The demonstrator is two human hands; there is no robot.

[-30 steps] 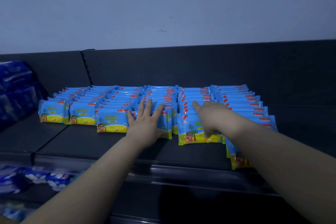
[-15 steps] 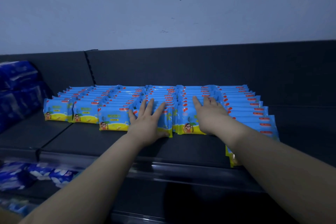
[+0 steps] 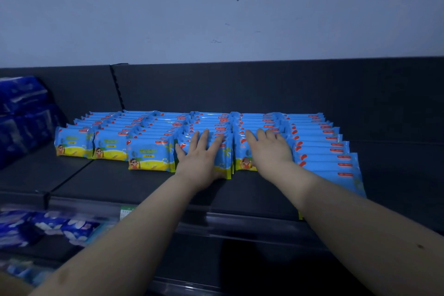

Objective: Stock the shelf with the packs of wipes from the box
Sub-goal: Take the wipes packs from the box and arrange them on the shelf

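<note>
Several rows of blue and yellow wipe packs (image 3: 149,156) stand upright on the dark top shelf (image 3: 134,187), running from front to back. My left hand (image 3: 200,158) lies flat with spread fingers against the front pack of a middle row. My right hand (image 3: 269,151) presses flat on the front pack of the row beside it. The rightmost row (image 3: 329,158) reaches furthest forward, and my right forearm hides its front pack. The box is out of view.
Dark blue wrapped packages (image 3: 21,113) are stacked at the shelf's left end. More blue packs (image 3: 48,228) lie on the lower shelf at bottom left. The shelf's back panel (image 3: 264,86) rises behind the rows, with bare shelf to the right.
My right hand has pushed its row back, so that its front pack now lines up with the row under my left hand. My left hand has stayed in place.
</note>
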